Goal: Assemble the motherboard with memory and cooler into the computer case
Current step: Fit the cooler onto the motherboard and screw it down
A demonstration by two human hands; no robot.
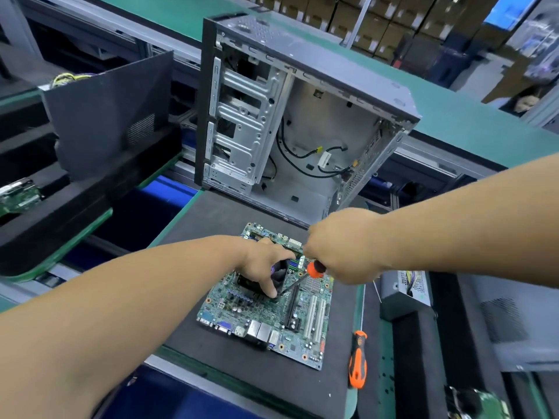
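Head view: my left hand [262, 264] has its fingers curled over the cooler [276, 275] on the motherboard [272, 309]. My right hand [341, 246] has its fingers clamped on a screwdriver [314, 269], tip down beside the cooler.

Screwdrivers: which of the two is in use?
The one gripped by the right hand, its tip at the cooler; the other screwdriver lies untouched on the mat.

The left hand [262, 264] is covering most of the cooler [279, 272], so only part of its fan is showing. The right hand [341, 246] is hiding most of the screwdriver [314, 269] handle (its fingers are out of sight). A second circuit board [481, 403] is being cut off by the bottom edge, blurred. Both arms are running out of frame.
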